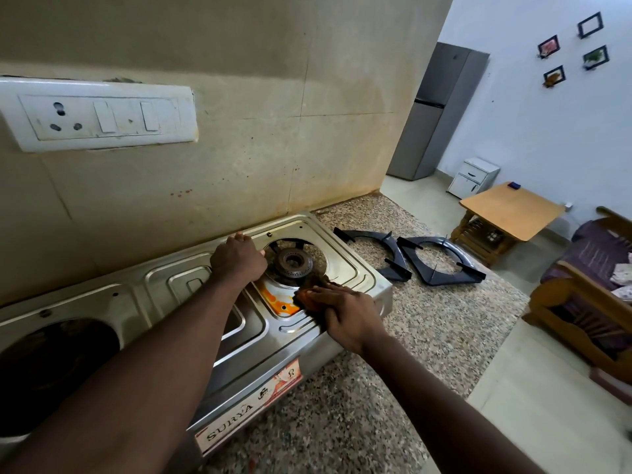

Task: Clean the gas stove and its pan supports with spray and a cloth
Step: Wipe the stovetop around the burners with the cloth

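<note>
The steel gas stove [191, 295] lies on the granite counter with both pan supports off. My right hand [345, 314] presses a dark orange-brown cloth [307, 295] on the stove top at the front edge of the right burner [294, 263]; an orange reflection shows on the steel beside it. My left hand [237, 258] rests knuckles up on the stove just left of that burner, fingers curled on its back rim. Two dark pan supports [372, 251] [441, 263] lie side by side on the counter to the right of the stove. No spray bottle is in view.
The left burner opening [54, 364] sits dark at the frame's left. A switchboard [99, 114] is on the tiled wall behind. The counter [427, 323] ends at the right; beyond it are a wooden table [509, 210], a sofa [588, 285] and a fridge [434, 111].
</note>
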